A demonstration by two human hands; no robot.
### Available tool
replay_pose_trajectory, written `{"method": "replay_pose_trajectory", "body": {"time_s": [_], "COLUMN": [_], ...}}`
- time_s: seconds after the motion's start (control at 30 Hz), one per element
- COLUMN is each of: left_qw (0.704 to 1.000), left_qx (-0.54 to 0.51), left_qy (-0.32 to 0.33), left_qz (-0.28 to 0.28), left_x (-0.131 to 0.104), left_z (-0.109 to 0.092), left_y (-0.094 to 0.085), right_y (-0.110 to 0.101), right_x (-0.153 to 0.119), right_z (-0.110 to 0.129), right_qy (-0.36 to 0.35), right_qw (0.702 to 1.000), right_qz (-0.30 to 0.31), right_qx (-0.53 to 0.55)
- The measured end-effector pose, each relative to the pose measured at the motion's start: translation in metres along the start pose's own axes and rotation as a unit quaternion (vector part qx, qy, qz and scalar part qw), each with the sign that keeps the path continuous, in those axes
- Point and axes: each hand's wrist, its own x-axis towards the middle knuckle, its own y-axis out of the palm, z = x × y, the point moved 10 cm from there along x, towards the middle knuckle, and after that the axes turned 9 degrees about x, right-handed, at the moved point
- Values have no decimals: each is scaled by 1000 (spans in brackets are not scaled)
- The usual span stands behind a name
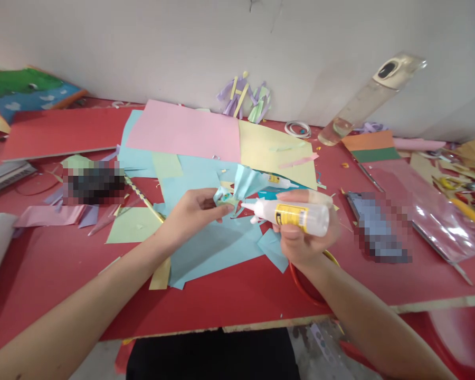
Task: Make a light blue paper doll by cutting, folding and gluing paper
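My left hand point(201, 208) pinches a small folded paper figure point(247, 182) in light blue and pale green, its pleated part fanning up to the right. In my right hand point(306, 243) lies a white glue bottle point(301, 216) with a yellow label, tipped sideways. Its thin nozzle points left and meets or nearly meets the paper figure; I cannot tell if they touch. Beneath both hands are light blue paper sheets point(209, 253). A second glue bottle point(277, 181) lies just behind the right hand.
Pink paper point(186, 129) and yellow paper point(277, 145) lie farther back. Folded paper dolls point(237, 95) lean on the wall. A clear water bottle point(360, 108) stands at the back right, near a white ring point(297, 129). A blurred phone-like object point(376, 227) and a pencil point(142, 198) flank my hands.
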Motion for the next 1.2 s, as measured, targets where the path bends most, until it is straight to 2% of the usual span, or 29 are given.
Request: {"method": "replay_pose_trajectory", "body": {"time_s": [0.07,0.13,0.33,0.47,0.67,0.93,1.03,1.2], "left_qw": [1000,1000,1000,999,993,995,996,998], "left_qx": [4,7,15,27,96,79,63,24], "left_qy": [15,22,26,29,46,39,35,33], "left_qz": [1,0,-6,-12,-47,-55,-47,-51], "left_x": [0,0,-1,-3,-6,-4,-4,-4], "left_z": [-3,-5,-9,-8,-10,-10,-9,-13], "left_y": [1,1,0,0,-5,-8,-6,-7], "right_y": [-4,0,13,17,25,20,23,22], "right_x": [2,5,11,10,7,5,4,1], "right_z": [12,22,36,38,40,34,31,33], "right_qy": [-47,-76,-99,-105,-122,-100,-90,-117], "right_qw": [999,997,993,992,988,992,993,990], "right_qz": [-20,-12,40,52,77,50,65,59], "right_qx": [-13,-25,-43,-55,-48,-58,-37,-49]}}
